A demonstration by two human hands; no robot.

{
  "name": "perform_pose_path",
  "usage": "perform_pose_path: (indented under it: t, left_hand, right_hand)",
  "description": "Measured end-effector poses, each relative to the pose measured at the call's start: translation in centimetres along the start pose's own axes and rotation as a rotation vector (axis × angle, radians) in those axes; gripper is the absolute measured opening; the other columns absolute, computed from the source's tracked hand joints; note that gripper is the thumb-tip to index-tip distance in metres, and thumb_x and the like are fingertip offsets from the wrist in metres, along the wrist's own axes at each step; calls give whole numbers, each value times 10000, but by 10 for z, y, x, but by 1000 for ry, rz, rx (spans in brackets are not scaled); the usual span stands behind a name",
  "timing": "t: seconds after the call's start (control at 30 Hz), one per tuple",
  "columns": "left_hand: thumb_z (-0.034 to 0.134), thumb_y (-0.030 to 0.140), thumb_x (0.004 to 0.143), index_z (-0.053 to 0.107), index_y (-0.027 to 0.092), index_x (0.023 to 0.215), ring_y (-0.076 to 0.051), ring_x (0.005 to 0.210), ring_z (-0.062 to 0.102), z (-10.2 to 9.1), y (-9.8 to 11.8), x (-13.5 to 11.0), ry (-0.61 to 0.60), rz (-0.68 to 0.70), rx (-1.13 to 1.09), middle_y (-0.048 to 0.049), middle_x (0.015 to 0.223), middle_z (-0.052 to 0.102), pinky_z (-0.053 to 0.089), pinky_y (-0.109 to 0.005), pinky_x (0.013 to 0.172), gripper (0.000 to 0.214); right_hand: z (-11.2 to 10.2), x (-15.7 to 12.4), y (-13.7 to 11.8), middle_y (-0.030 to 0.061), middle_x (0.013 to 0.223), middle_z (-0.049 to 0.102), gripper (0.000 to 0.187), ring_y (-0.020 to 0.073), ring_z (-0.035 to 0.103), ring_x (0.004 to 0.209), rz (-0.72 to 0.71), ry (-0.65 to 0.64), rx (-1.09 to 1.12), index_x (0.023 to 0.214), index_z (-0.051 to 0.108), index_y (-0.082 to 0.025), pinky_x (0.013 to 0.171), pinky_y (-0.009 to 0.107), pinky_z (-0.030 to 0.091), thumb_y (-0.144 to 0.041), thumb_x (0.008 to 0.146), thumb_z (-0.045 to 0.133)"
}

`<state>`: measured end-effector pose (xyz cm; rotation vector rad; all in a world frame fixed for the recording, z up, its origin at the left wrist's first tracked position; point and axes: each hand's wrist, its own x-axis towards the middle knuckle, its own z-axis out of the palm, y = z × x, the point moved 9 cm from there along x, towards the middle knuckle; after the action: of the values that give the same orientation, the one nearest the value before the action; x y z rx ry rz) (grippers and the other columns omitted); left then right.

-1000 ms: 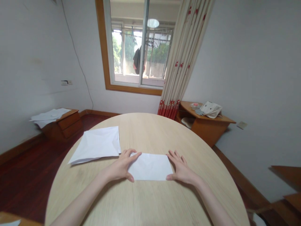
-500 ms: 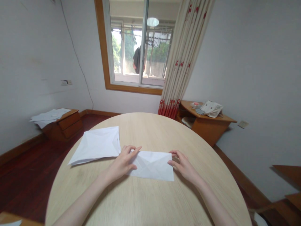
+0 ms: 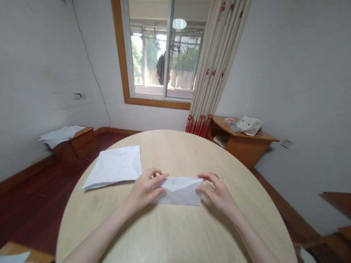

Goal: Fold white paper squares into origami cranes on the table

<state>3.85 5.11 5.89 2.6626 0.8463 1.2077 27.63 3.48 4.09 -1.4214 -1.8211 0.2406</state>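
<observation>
A folded sheet of white paper (image 3: 179,193), long and narrow with slanting creases, lies between my hands on the round wooden table (image 3: 181,233). Thumb and forefinger of my left hand (image 3: 148,186) grip its left end. At the opposite end, my right hand (image 3: 215,188) pinches the right edge near the upper corner. The fingers partly cover both ends of the paper. To the left of my left hand rests a stack of white paper sheets (image 3: 117,164), its top sheet creased.
A low drawer cabinet (image 3: 82,142) with papers (image 3: 60,135) on it stands at the left wall. By the curtain (image 3: 216,69), at the right, a corner desk (image 3: 246,146) holds a cloth bag (image 3: 249,125). A window (image 3: 161,54) is straight ahead.
The paper's front edge has come up a little, so the strip looks narrower and its creased face has shifted. My left thumb has moved inward over it. The view has shifted slightly.
</observation>
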Motion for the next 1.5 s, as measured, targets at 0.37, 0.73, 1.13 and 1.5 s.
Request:
perform_pose_path:
  t: [0.37,0.73,1.13,1.5]
  left_hand:
    - [593,378,892,589,203,1036,-231,945,644,-11,23,1,16,71,189,-108,1144,647,470,-347,787,226]
    - [624,346,856,556,210,1043,-238,980,626,-4,30,2,-76,78,269,-106,1200,634,423,-351,836,241]
    - [658,332,835,517,183,959,-257,985,623,-1,33,3,-86,73,280,-117,1149,652,419,-378,821,240]
    - [544,208,918,569,182,879,-226,914,643,3,39,1,-87,188,340,-103,1184,654,418,-385,809,53]
  right_hand:
    - [-2,-9,-32,47,892,690,160,260,619,883,-271,56,-91,1030,554,-257,951,529,389,-311,880,567]
    - [1,-12,-52,29,831,684,74,204,643,770,-392,23,-184,957,545,-242,896,459,421,-301,937,504]
    - [-1,-14,-62,17,799,676,102,190,639,747,-435,27,-166,941,530,-236,883,443,415,-320,962,477]
    - [-2,-15,-63,25,800,685,98,190,636,741,-455,44,-160,933,548,-224,846,420,451,-294,960,485]
